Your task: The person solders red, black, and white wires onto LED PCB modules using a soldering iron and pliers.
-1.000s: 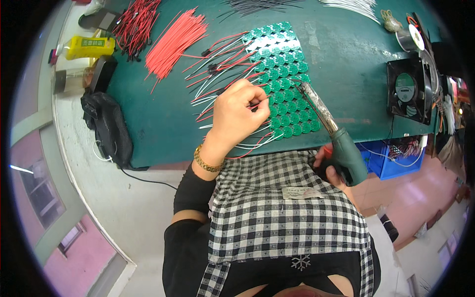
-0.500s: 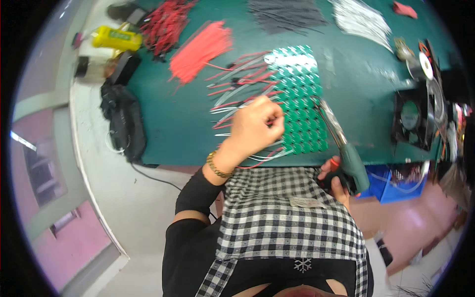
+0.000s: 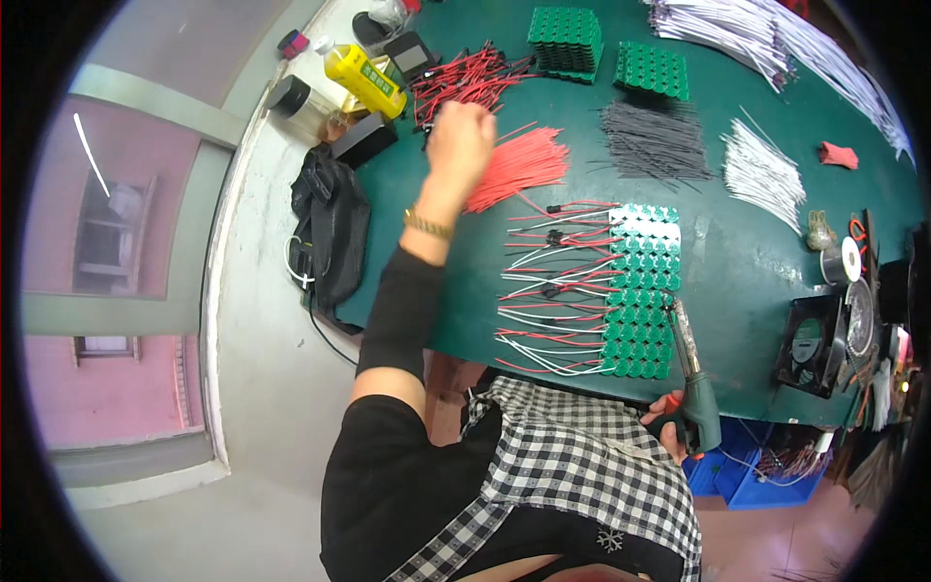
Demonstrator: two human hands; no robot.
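Observation:
My left hand (image 3: 462, 145) is curled at the near edge of a pile of red wires with black connectors (image 3: 475, 82); whatever its fingertips hold is hidden. My right hand (image 3: 667, 425) grips a green-handled soldering gun (image 3: 700, 412) at the table's front edge. The gun's metal tip rests close to the right edge of a panel of small green circuit boards (image 3: 638, 335). Red, white and black wires (image 3: 553, 315) fan out leftward from the panel, some with black connectors. Between the pile and the panel lies a bundle of plain red wires (image 3: 524, 170).
Dark grey wires (image 3: 655, 141) and white wires (image 3: 761, 175) lie farther back, near stacked green boards (image 3: 564, 44). A yellow bottle (image 3: 364, 78) and a black bag (image 3: 330, 228) are at left. At right stand a solder spool (image 3: 840, 262) and a black fan (image 3: 810, 344).
My left hand has moved from the wires beside the panel, away and leftward to the pile with black connectors. My right hand still holds the soldering gun by the panel. The view has shifted.

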